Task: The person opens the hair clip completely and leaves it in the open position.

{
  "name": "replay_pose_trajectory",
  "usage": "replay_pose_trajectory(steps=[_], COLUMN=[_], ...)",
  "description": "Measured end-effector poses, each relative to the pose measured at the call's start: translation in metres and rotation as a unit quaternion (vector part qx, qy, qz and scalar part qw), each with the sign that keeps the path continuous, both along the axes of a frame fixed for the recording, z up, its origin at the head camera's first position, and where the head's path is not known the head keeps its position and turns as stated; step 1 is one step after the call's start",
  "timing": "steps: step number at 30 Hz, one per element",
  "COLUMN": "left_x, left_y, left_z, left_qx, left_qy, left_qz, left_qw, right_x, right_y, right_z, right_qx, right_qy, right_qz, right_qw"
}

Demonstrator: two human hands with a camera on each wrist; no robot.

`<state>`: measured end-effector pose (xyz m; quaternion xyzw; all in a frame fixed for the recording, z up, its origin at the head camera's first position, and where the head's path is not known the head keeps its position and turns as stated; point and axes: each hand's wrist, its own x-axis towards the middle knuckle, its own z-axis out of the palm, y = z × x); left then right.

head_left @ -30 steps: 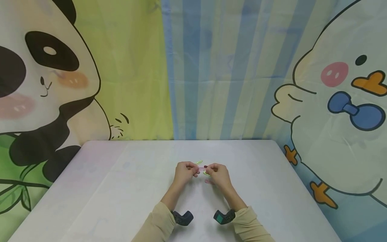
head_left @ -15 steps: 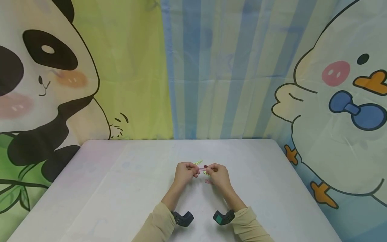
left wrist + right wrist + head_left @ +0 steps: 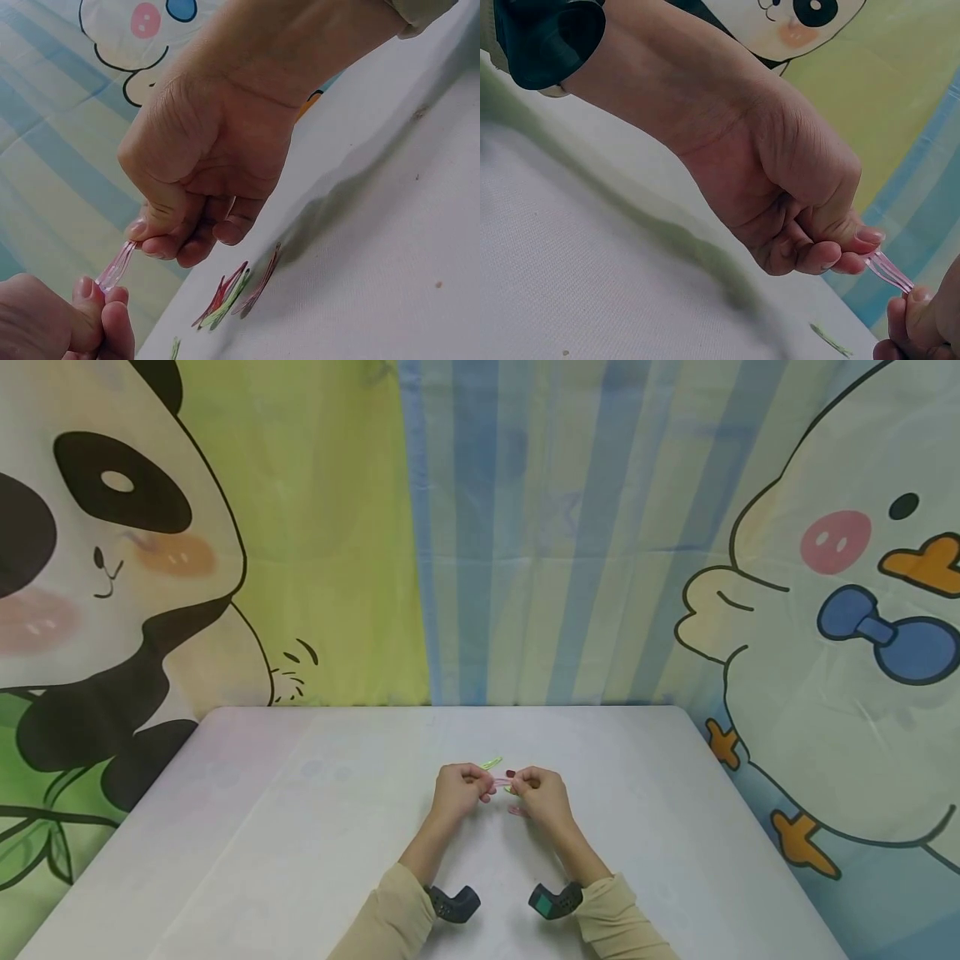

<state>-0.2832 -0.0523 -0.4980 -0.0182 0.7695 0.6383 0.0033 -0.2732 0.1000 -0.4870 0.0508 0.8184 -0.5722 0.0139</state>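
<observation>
A pink snap hair clip (image 3: 502,782) is stretched between my two hands over the table. My left hand (image 3: 457,787) pinches one end of it between thumb and fingertips. The other end is pinched the same way by my right hand (image 3: 546,793). In the right wrist view the hair clip (image 3: 887,271) shows its slim split frame. Beneath the hands lie more hair clips: a red one (image 3: 221,298), a light green one (image 3: 229,301) and a dull pink one (image 3: 260,285). Farther back is another green hair clip (image 3: 491,763).
The white table (image 3: 300,827) reaches to a curtain (image 3: 517,543) with blue stripes and cartoon animals. A dark device is strapped on each wrist, the left device (image 3: 455,903) and the right device (image 3: 556,900).
Both hands keep their pinch on the pink hair clip and stay almost in place. The head view has shifted very slightly.
</observation>
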Motion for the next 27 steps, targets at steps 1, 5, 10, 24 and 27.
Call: replay_pose_trajectory(steps=[1, 5, 10, 24, 27], left_x=[0.000, -0.001, -0.001, -0.004, -0.002], left_y=[0.000, 0.000, 0.001, -0.005, -0.008], left_z=[0.000, -0.002, -0.003, -0.013, -0.014], left_qx=[0.001, 0.003, 0.011, -0.012, -0.038], left_qy=[-0.001, -0.003, -0.002, 0.045, 0.068], left_qz=[0.000, -0.002, -0.005, -0.036, -0.052], left_qw=[1.0000, 1.0000, 0.9999, 0.9983, 0.9956], right_x=[0.000, 0.000, 0.001, -0.002, -0.002], right_y=[0.000, 0.000, 0.000, 0.006, 0.008], right_z=[0.000, 0.000, 0.000, -0.004, -0.004], right_qx=[-0.004, -0.037, -0.065, -0.049, -0.046], right_qy=[-0.001, -0.016, -0.026, -0.014, -0.013], right_qz=[0.000, 0.004, 0.008, -0.004, -0.002], right_qw=[1.0000, 0.9992, 0.9975, 0.9987, 0.9989])
